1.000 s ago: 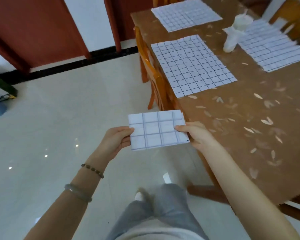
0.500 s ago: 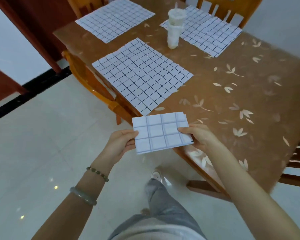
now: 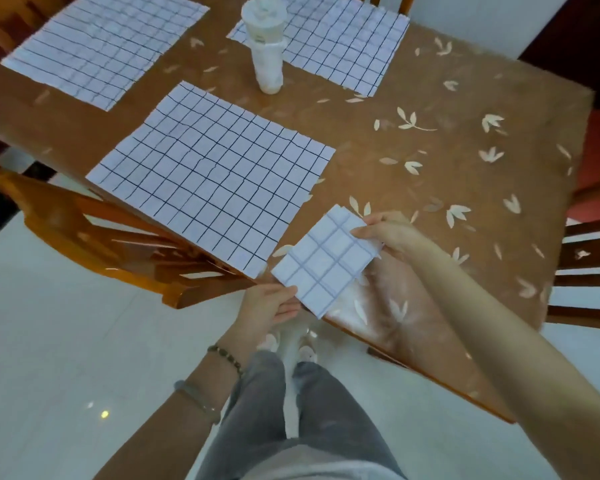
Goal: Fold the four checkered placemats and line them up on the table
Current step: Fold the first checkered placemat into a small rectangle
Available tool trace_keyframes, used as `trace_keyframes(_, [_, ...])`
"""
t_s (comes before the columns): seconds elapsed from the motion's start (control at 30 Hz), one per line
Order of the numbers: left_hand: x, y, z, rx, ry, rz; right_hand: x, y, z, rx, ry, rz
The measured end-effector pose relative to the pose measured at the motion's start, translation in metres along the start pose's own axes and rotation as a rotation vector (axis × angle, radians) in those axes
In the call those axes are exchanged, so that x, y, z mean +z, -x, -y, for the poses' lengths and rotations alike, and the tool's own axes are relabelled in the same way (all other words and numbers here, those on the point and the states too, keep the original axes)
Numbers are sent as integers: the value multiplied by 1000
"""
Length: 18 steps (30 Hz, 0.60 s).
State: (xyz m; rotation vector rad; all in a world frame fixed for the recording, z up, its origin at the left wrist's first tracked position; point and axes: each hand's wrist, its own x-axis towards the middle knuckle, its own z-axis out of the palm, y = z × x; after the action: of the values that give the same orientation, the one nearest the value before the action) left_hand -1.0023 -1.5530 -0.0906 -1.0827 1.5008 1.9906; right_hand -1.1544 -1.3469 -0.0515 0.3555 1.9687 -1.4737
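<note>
Over the near table edge: folded placemat (image 3: pixel 326 261) is held between both hands, just beside the near corner of the unfolded placemat (image 3: pixel 212 174).
Left hand (image 3: pixel 271 304): thumb on top and fingers under, pinching the near-left short end; it sits off the table (image 3: pixel 430 161), over the floor.
Right hand (image 3: pixel 390 233): fingers pinch the far-right short end; it is over the tabletop.
Long axis: runs hand to hand on a diagonal, near-left to far-right, skewed to the table edge.
Contact: can't tell whether the folded mat touches the surface or hangs just above it; the left end overhangs the edge.
Key relation: bare tabletop lies ahead and right of the mat, on the right hand's side. That hand is nearer any put-down spot, and the left has to come in over the edge.
Step (my read): setting down the first folded mat.
Next move needs: shift it forward and right onto bare wood, and square the long axis to the edge so the row has a reference.
Progress (my read): one of four folded; none lined up yet.
Left to fold: the near unfolded placemat, the far-left placemat (image 3: pixel 101 46) and the far-right placemat (image 3: pixel 333 43), all flat.
Obstacle: white wrapped cup (image 3: pixel 265 43) stands between the two far mats, overlapping the far-right one; it is well apart from the hands.
Risk: released with the end overhanging, the fold could slip off or spring open.
</note>
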Motion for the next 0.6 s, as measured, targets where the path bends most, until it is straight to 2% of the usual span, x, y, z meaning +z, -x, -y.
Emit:
trace_keyframes(0.23, [23,-35,12,-205,-19,20,10,-61,0,4,380,-77])
trace_keyframes(0.33, [23,-44,12,-246,-77,-10,18,-81,-11,-22,582,-98])
trace_keyframes(0.47, [21,-53,11,-279,-137,-8,26,-90,-19,-4,713,-142])
trace_keyframes(0.6, [26,-59,5,-267,-184,-16,29,-97,-26,-66,899,-174])
